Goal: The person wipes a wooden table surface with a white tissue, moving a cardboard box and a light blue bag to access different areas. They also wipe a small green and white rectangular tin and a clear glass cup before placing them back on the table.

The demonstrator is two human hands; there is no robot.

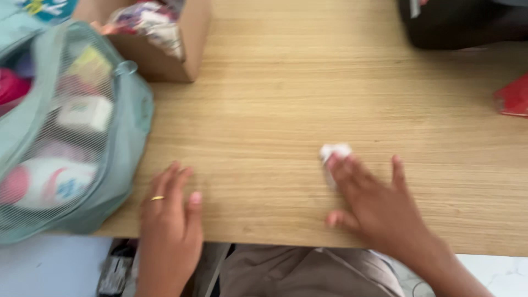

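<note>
Here right hand (374,206) lies flat, fingers on white wad (334,152); no grip.

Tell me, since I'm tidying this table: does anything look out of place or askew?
One thing: a small crumpled white scrap lies loose on the bare wooden table, under the right hand fingertips. The teal mesh pouch overhangs the table's front edge. The left hand rests flat near it.

Mesh pouch (66,137) at table's (308,88) left edge, cardboard box (165,49) behind it; white wad (334,152) right of centre, under right hand's (374,206) fingertips.
</note>
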